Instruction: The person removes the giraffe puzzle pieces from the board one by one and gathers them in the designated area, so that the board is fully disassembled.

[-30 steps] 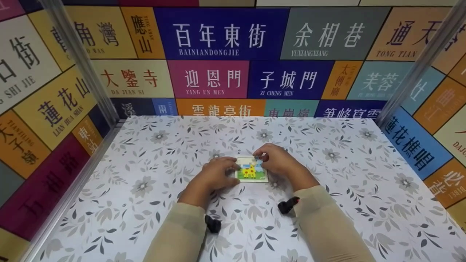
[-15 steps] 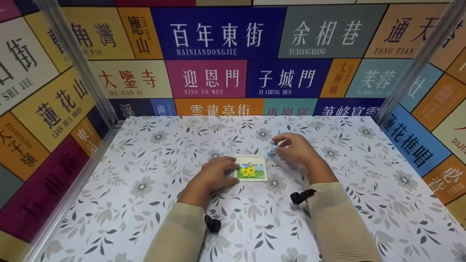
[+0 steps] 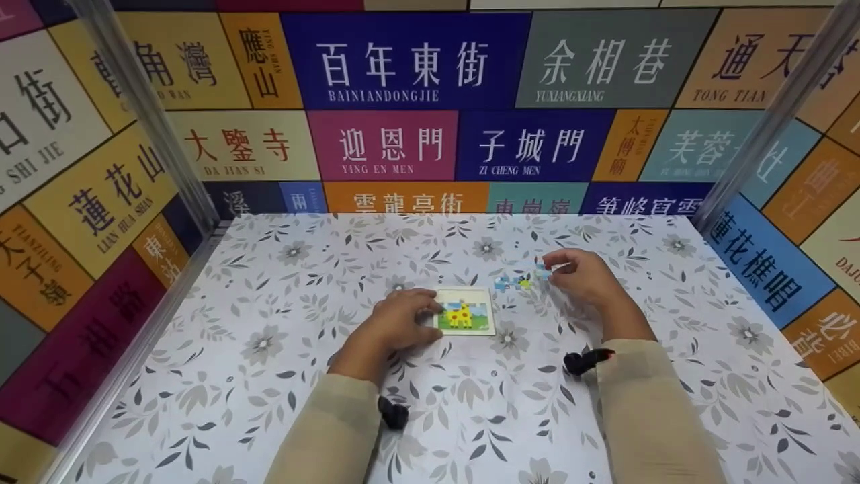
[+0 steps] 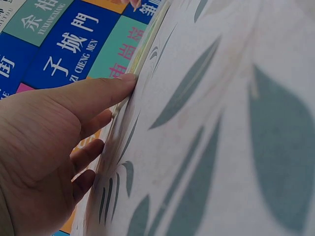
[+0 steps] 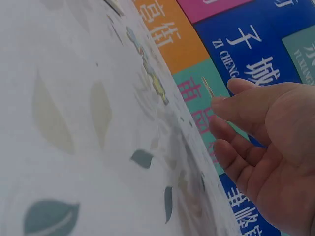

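Note:
In the head view a small white-framed jigsaw board (image 3: 465, 316) lies on the table, showing a yellow giraffe with red spots under a pale strip along its top. My left hand (image 3: 403, 319) holds its left side, thumb at the lower corner and fingers at the upper one. In the left wrist view the thumb (image 4: 106, 93) touches the board's edge. Up and to the right, my right hand (image 3: 581, 277) pinches a light-blue jigsaw piece (image 3: 543, 271) between thumb and fingertips. That piece appears edge-on as a thin sliver (image 5: 207, 86) in the right wrist view.
Blue and yellow-green jigsaw pieces (image 3: 512, 283) lie on the table between the board and my right hand. White cloth with grey leaves covers the table (image 3: 322, 262). Panels with large lettering (image 3: 410, 60) stand at the back and sides, with clear corner posts (image 3: 772, 114).
The right hand has moved from the board's upper right corner farther right. Blue pieces have come to lie on the table beside the board, and one stays in the fingers. The left hand has stayed still.

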Available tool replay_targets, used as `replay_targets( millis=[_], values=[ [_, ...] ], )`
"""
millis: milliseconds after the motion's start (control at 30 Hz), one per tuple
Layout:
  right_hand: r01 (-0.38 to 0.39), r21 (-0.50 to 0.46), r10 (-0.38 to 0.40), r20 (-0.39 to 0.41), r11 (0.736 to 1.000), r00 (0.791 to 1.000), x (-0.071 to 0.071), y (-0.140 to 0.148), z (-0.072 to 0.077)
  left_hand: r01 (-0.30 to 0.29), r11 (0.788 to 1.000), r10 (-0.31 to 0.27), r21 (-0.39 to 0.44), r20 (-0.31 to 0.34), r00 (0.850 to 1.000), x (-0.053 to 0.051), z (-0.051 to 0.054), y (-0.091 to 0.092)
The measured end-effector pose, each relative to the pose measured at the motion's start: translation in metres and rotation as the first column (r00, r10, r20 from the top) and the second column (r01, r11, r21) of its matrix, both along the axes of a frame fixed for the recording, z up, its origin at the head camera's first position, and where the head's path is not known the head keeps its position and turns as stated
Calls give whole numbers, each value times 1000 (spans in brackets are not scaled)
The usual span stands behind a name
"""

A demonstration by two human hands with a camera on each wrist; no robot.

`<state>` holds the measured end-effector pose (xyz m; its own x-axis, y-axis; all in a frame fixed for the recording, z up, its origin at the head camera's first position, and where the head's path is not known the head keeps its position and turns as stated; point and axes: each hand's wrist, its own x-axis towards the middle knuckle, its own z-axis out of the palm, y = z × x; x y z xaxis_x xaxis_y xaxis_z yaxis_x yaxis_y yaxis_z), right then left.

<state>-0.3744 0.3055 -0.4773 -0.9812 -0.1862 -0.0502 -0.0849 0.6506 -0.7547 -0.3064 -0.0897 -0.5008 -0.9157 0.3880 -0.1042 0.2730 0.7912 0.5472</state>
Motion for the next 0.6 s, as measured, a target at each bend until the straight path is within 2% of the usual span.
replay_targets(
  millis=[333,600],
  values=[
    [-8,17,7,67,1000,998,-2,8,-18,8,1000,-8,-4,-7,1000,1,0,0],
    [-31,43,28,69,999,997,-4,3,-19,8,1000,-8,-6,-9,1000,0,-1,-1]
  ],
)
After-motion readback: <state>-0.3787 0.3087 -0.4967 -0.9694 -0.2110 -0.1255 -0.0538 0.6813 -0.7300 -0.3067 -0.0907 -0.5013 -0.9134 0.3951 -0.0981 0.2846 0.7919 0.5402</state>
